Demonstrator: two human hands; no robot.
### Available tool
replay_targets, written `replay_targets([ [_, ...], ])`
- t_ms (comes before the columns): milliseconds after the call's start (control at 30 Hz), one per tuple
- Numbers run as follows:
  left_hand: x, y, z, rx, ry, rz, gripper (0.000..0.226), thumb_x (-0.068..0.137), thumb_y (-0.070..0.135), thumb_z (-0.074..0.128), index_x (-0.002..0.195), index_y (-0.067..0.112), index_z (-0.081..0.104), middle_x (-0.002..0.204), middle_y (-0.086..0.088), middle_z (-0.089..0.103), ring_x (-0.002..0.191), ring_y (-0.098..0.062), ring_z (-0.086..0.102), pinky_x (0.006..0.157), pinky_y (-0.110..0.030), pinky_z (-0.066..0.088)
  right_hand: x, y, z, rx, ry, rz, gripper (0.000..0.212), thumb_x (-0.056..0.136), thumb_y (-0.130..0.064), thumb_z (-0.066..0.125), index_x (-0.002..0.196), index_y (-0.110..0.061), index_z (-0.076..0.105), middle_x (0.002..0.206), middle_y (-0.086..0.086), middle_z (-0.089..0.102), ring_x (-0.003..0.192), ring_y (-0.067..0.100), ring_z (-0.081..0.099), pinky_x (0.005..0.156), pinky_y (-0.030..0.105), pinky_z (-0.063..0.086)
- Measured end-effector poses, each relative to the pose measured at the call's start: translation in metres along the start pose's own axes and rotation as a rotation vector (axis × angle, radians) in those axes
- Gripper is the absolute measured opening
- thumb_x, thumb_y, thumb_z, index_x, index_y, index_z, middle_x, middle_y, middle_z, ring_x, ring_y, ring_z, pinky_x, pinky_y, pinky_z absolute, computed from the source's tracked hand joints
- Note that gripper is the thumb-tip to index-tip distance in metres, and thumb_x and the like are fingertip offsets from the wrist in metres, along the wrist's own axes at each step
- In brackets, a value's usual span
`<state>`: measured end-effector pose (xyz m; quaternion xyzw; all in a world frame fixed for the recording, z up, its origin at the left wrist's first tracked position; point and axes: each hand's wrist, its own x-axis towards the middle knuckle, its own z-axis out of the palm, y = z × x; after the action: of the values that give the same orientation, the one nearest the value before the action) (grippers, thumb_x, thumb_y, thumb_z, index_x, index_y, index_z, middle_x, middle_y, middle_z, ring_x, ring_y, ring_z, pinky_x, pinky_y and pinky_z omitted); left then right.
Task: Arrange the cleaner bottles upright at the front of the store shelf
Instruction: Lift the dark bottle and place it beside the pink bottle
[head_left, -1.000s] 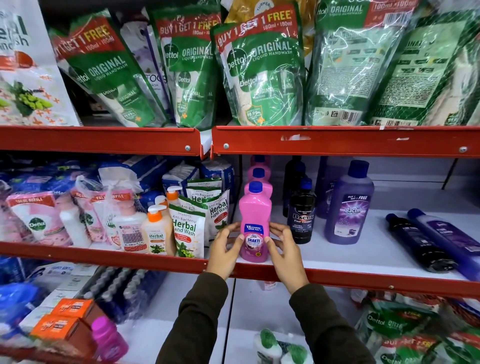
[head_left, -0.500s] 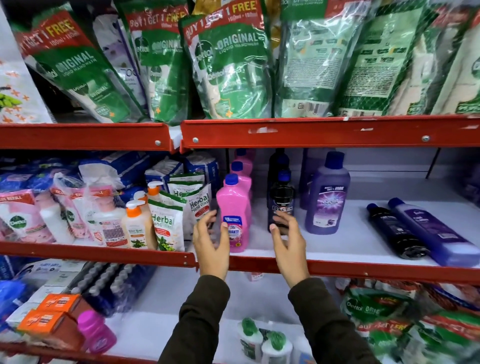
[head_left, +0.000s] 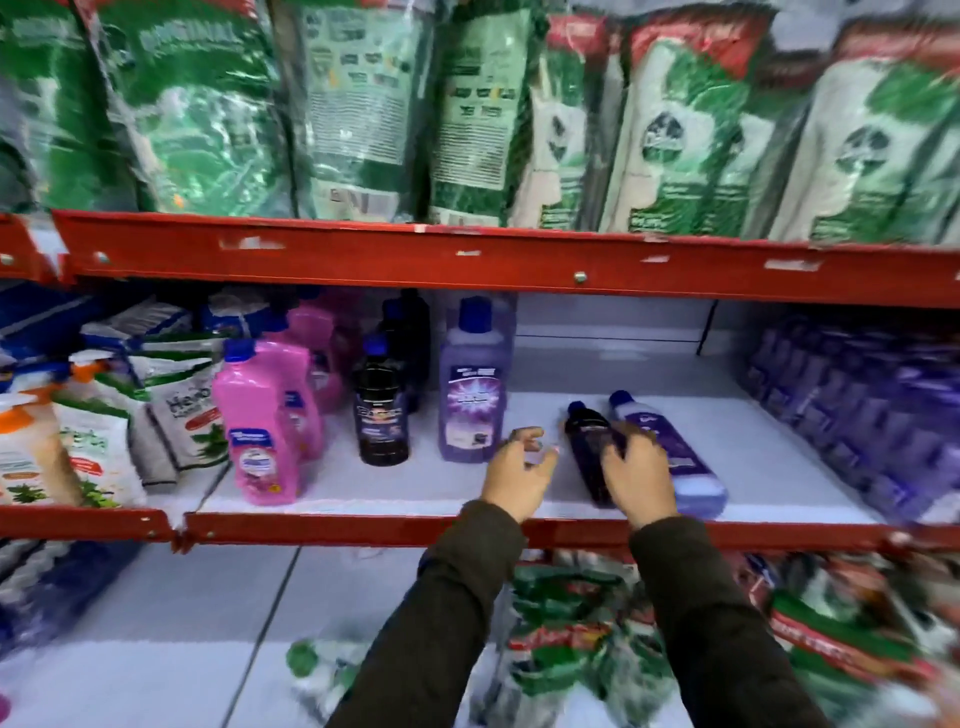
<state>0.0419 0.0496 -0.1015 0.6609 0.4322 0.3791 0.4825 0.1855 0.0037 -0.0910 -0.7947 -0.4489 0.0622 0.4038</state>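
On the white middle shelf (head_left: 415, 488) a pink cleaner bottle (head_left: 257, 423) stands upright at the front, with more pink bottles behind it. A small black bottle (head_left: 381, 415) and a tall purple bottle (head_left: 471, 384) stand upright to its right. A black bottle (head_left: 589, 447) and a purple bottle (head_left: 680, 457) lie flat on their sides farther right. My right hand (head_left: 641, 473) rests over the two lying bottles, fingers spread across them. My left hand (head_left: 517, 470) hovers open just left of the lying black bottle. The frame is blurred.
Green handwash refill pouches (head_left: 363, 104) fill the top shelf above a red rail (head_left: 467, 260). Herbal handwash pouches and pump bottles (head_left: 98, 415) crowd the left. Purple packs (head_left: 857, 415) line the right. The red front lip (head_left: 363, 530) edges the shelf; pouches lie below.
Both hands left the pink bottle and moved right to the two lying bottles. The view swung right and closer. The pink bottle stays upright at the shelf front.
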Motion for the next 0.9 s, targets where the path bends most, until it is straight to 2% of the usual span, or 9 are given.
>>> replay_targets([
  [100,0.034,0.005,0.039,0.001,-0.055,-0.196,0.049,0.094,0.025,0.055,0.137,0.006,0.045,0.134,-0.015,0.058,0.120,-0.035,0.058,0.101,-0.039,0.049,0.020,0.006,-0.008,-0.111,-0.185,0.039,0.035,0.093,-0.009,0.050,0.124,0.005,0.058,0.125,0.032,0.062,0.115,0.044,0.059,0.092,0.040,0.045],
  [167,0.051,0.004,0.056,0.112,-0.097,-0.287,0.049,0.094,0.031,0.051,0.134,0.003,0.048,0.137,-0.016,0.056,0.122,-0.036,0.057,0.106,-0.039,0.046,0.031,0.010,-0.008,-0.147,-0.250,0.049,0.036,0.093,-0.008,0.049,0.126,0.007,0.055,0.128,0.030,0.060,0.117,0.042,0.058,0.093,0.037,0.045],
  [333,0.065,0.006,0.070,0.219,-0.068,-0.331,0.038,0.091,0.031,0.055,0.112,0.001,0.066,0.117,-0.020,0.068,0.104,-0.033,0.065,0.092,-0.034,0.048,0.052,0.009,-0.004,-0.198,-0.325,0.134,0.037,0.092,-0.013,0.054,0.125,0.001,0.059,0.125,0.025,0.064,0.115,0.038,0.062,0.094,0.037,0.049],
  [433,0.065,0.009,0.066,0.107,-0.049,-0.332,0.024,0.089,0.025,0.064,0.102,0.005,0.063,0.106,-0.015,0.066,0.092,-0.022,0.057,0.089,-0.031,0.045,0.056,0.005,-0.003,-0.229,-0.325,0.178,0.041,0.092,-0.014,0.058,0.130,0.000,0.056,0.130,0.023,0.062,0.120,0.037,0.060,0.102,0.040,0.048],
  [533,0.062,0.003,0.061,-0.011,-0.025,-0.354,0.032,0.083,0.018,0.072,0.106,-0.002,0.061,0.109,-0.018,0.066,0.095,-0.024,0.060,0.091,-0.030,0.047,0.058,0.008,0.000,-0.198,-0.317,0.186,0.041,0.091,-0.013,0.059,0.130,-0.001,0.056,0.129,0.023,0.062,0.120,0.038,0.060,0.102,0.041,0.047],
  [633,0.056,0.001,0.056,-0.206,-0.028,-0.358,0.028,0.081,-0.001,0.069,0.108,-0.008,0.066,0.115,-0.027,0.067,0.105,-0.034,0.065,0.107,-0.045,0.046,0.057,0.015,0.000,-0.011,-0.253,0.217,0.038,0.090,-0.009,0.060,0.126,0.000,0.059,0.125,0.023,0.064,0.116,0.038,0.062,0.099,0.037,0.047],
  [733,0.048,0.003,0.047,-0.287,-0.025,-0.278,0.041,0.083,-0.011,0.063,0.124,-0.012,0.056,0.128,-0.029,0.060,0.104,-0.023,0.058,0.101,-0.036,0.046,0.056,0.027,-0.002,0.297,-0.198,0.254,0.036,0.082,-0.001,0.067,0.118,-0.001,0.066,0.116,0.021,0.070,0.115,0.035,0.064,0.104,0.037,0.046],
  [800,0.040,0.006,0.036,-0.279,-0.040,-0.209,0.046,0.083,-0.010,0.065,0.127,-0.009,0.054,0.131,-0.026,0.059,0.110,-0.022,0.057,0.101,-0.030,0.044,0.054,0.036,-0.003,0.508,-0.179,0.280,0.035,0.074,0.008,0.070,0.108,-0.001,0.069,0.102,0.018,0.073,0.105,0.033,0.067,0.106,0.048,0.047],
  [900,0.024,0.007,0.015,-0.219,-0.080,-0.123,0.051,0.083,0.001,0.069,0.131,0.002,0.053,0.133,-0.018,0.060,0.126,-0.029,0.056,0.114,-0.042,0.039,0.033,0.027,-0.016,0.716,-0.267,0.264,0.041,0.079,0.020,0.065,0.118,0.009,0.061,0.090,0.009,0.067,0.088,0.027,0.064,0.086,0.037,0.059],
])
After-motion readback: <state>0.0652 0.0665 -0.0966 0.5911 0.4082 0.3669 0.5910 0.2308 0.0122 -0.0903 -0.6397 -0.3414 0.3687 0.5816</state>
